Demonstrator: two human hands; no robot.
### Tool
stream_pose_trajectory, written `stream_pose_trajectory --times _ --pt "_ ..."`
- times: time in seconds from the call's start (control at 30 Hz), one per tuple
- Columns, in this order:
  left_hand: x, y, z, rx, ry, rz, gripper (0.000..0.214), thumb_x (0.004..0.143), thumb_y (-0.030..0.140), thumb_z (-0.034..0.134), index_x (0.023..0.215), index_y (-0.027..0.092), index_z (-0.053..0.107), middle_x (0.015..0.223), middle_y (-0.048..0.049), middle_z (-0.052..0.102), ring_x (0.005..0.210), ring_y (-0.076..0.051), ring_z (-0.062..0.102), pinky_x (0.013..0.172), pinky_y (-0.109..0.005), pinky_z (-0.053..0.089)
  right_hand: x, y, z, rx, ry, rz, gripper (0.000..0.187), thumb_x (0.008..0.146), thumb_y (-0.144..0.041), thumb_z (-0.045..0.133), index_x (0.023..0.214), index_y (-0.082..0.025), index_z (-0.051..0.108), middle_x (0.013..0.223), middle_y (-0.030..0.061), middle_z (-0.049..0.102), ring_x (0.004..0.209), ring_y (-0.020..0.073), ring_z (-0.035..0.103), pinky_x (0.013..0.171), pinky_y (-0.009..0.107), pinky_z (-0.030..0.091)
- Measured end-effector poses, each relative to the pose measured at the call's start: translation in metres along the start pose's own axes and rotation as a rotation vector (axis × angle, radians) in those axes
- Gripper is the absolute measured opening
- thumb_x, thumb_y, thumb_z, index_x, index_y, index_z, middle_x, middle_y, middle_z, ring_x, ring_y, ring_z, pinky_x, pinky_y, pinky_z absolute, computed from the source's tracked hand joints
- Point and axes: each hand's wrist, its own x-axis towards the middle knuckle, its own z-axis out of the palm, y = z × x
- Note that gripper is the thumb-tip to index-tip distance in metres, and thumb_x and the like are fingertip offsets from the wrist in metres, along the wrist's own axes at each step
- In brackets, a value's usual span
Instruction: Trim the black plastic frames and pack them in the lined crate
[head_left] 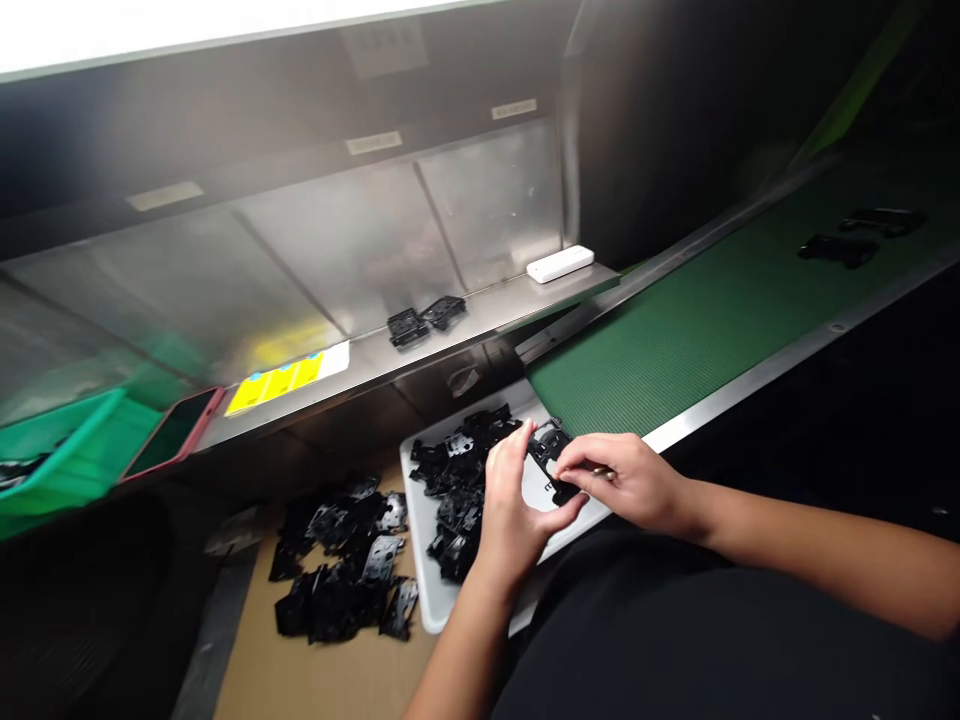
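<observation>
We have the black plastic part (553, 440) in front of us, over the right side of the white tray (412, 500), near the end of the green conveyor belt (675, 365). Left hand (517, 505): grip closed around the part, thumb at the lower end, fingers at the upper. Right hand (634, 480): fingertips at the part, grip pinching a thin brass-coloured piece (604, 473), mostly hidden, exact type unclear to us. We see jumbled black parts (454, 525) in the tray and another pile (337, 580) left of it on the brown tabletop (251, 650). On the metal shelf (495, 330) we count two black pieces (427, 320), a white device (560, 264), a yellow-and-white sheet (289, 378) and a red-edged phone (171, 433) by a green bin (75, 440).
</observation>
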Motion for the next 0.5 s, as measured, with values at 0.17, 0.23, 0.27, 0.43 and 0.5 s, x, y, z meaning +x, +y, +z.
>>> stream_pose_trajectory --times 0.17,0.23,0.27,0.43,0.5 --pt "-0.045 -0.037 -0.031 0.068 -0.045 0.008 0.090 0.080 0.047 0.090 0.157 0.031 0.047 0.155 -0.0138 0.059 0.144 -0.033 0.057 0.121 -0.055 0.050 -0.010 -0.001 0.043 0.192 0.004 -0.057 0.014 0.102 -0.010 0.066 0.108 -0.019 0.075 0.106 0.0073 0.080 0.101 0.0170 0.077 0.095 0.027 0.062" --pt "-0.063 -0.054 -0.039 0.110 -0.069 -0.032 0.082 0.083 0.045 0.086 0.155 0.031 0.049 0.153 -0.0125 0.061 0.142 -0.032 0.059 0.120 -0.053 0.051 -0.012 -0.002 0.049 0.185 0.025 -0.054 0.019 0.103 -0.007 0.063 0.111 -0.020 0.074 0.105 0.0063 0.079 0.101 0.0166 0.076 0.094 0.028 0.062" --pt "-0.071 -0.065 -0.043 0.137 -0.072 -0.068 0.079 0.085 0.044 0.084 0.155 0.030 0.050 0.153 -0.0123 0.061 0.142 -0.031 0.060 0.120 -0.053 0.051 -0.013 -0.002 0.049 0.169 0.054 -0.043 0.021 0.103 -0.007 0.062 0.112 -0.021 0.073 0.105 0.0058 0.079 0.101 0.0166 0.076 0.094 0.028 0.062" --pt "-0.103 -0.142 -0.076 0.352 0.078 -0.351 0.071 0.087 0.059 0.074 0.145 0.022 0.060 0.149 -0.0162 0.063 0.141 -0.038 0.059 0.121 -0.060 0.049 -0.023 0.006 0.034 0.081 0.188 0.068 0.020 0.101 -0.009 0.068 0.112 -0.025 0.074 0.108 0.0048 0.078 0.104 0.0184 0.075 0.089 0.028 0.061" --pt "-0.107 -0.169 -0.098 0.461 0.200 -0.505 0.069 0.091 0.062 0.064 0.143 0.017 0.061 0.147 -0.0200 0.062 0.141 -0.042 0.057 0.119 -0.064 0.048 -0.032 0.013 0.029 0.084 0.198 0.169 0.016 0.101 -0.013 0.068 0.109 -0.025 0.075 0.106 0.0053 0.076 0.100 0.0187 0.074 0.085 0.029 0.059"
